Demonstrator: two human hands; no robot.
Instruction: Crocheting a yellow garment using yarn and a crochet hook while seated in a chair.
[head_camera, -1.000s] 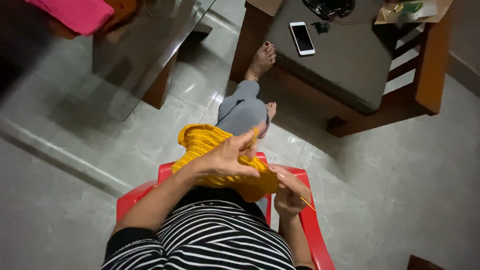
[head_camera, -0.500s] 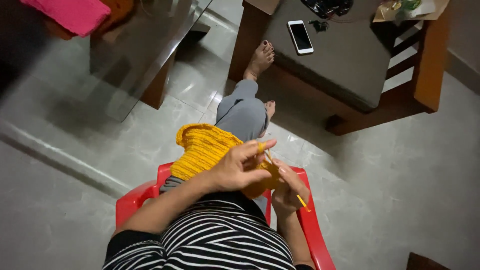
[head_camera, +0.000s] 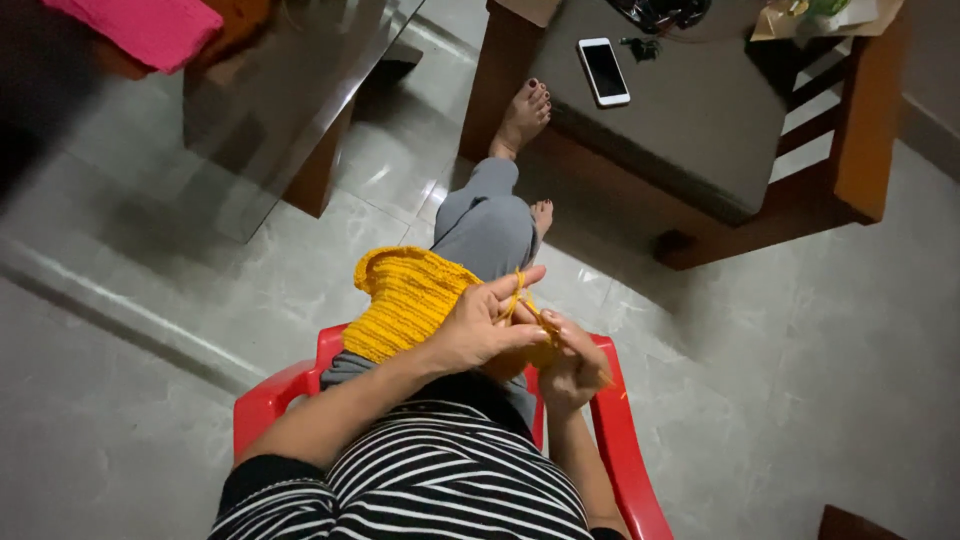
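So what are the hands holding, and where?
The left hand grips the yellow knitted piece at its near edge, yarn looped over a finger. The right hand pinches something thin beside it; what, cannot be told.

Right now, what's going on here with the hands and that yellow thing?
A person sitting on a red plastic chair is working a yellow knitted piece that lies over the lap. The left hand grips the edge of the piece, with a strand of yellow yarn looped over its fingers. The right hand is closed just beside it; what it holds is too small to tell. A phone lies on the low table ahead.
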